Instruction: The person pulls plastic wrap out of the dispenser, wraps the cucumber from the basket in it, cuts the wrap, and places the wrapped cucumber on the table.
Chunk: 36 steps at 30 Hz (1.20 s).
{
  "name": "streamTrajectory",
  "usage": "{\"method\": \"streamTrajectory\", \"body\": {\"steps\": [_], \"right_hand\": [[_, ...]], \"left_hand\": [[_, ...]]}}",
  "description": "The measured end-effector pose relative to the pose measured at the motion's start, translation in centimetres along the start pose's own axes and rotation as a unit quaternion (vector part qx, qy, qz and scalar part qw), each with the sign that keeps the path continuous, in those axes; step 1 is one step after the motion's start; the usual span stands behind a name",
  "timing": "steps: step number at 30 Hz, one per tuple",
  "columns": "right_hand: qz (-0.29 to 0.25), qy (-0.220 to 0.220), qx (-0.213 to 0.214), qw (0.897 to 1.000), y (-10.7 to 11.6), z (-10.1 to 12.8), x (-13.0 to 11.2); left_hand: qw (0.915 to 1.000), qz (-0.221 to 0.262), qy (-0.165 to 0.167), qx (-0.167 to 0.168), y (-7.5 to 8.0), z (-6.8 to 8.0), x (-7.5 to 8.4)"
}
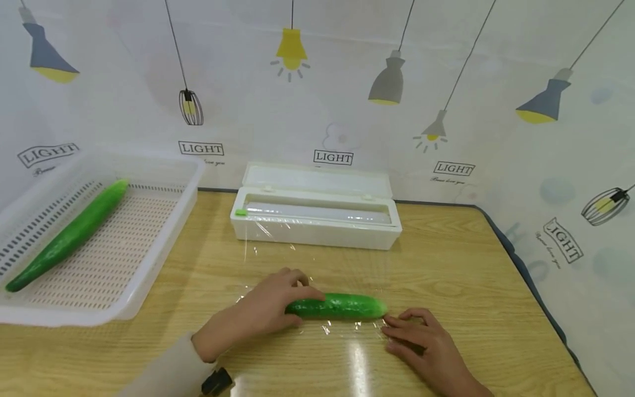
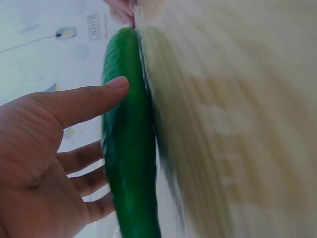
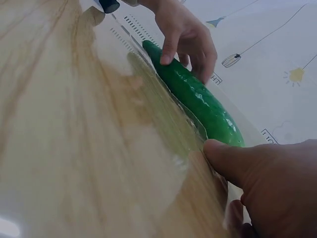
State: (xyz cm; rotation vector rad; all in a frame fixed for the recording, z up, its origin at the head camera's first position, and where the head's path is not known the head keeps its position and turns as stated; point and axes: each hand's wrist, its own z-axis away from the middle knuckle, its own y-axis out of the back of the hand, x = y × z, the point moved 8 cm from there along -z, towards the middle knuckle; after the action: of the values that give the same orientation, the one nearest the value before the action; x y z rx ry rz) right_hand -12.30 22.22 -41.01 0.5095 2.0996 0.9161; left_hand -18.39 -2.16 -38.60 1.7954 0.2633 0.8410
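Note:
A green cucumber lies crosswise on a sheet of clear plastic wrap spread over the wooden table. My left hand grips the cucumber's left part; in the left wrist view its thumb rests on the near side and the other fingers reach behind it. At the cucumber's pale right end, my right hand pinches the near edge of the wrap, its thumb lying over the film in the right wrist view. The wrap runs back from the cucumber to a white dispenser box.
The dispenser's lid stands raised, showing the film roll and a small green slider. To the left, a white perforated basket holds another cucumber. A patterned curtain hangs behind the table.

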Motion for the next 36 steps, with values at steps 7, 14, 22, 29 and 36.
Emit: {"method": "streamTrajectory", "body": {"steps": [7,14,22,29,36], "right_hand": [[0.005,-0.021,0.003,1.000,0.1,0.0,0.2],[-0.007,0.010,0.015,1.000,0.3,0.1,0.1],[-0.014,0.011,0.015,1.000,0.3,0.1,0.3],[-0.014,-0.023,0.034,0.999,0.6,0.4,0.6],[-0.028,-0.065,0.036,0.997,0.5,0.3,1.3]], "left_hand": [[0.9966,0.009,0.045,0.069,2.3,4.4,-2.1],[0.9945,-0.017,0.068,0.077,2.9,7.8,-3.9],[0.9949,-0.025,0.052,0.083,3.1,9.1,-4.7],[0.9933,-0.026,0.025,0.110,3.5,9.3,-4.7],[0.9941,-0.009,-0.016,0.107,3.4,9.2,-4.3]]}}
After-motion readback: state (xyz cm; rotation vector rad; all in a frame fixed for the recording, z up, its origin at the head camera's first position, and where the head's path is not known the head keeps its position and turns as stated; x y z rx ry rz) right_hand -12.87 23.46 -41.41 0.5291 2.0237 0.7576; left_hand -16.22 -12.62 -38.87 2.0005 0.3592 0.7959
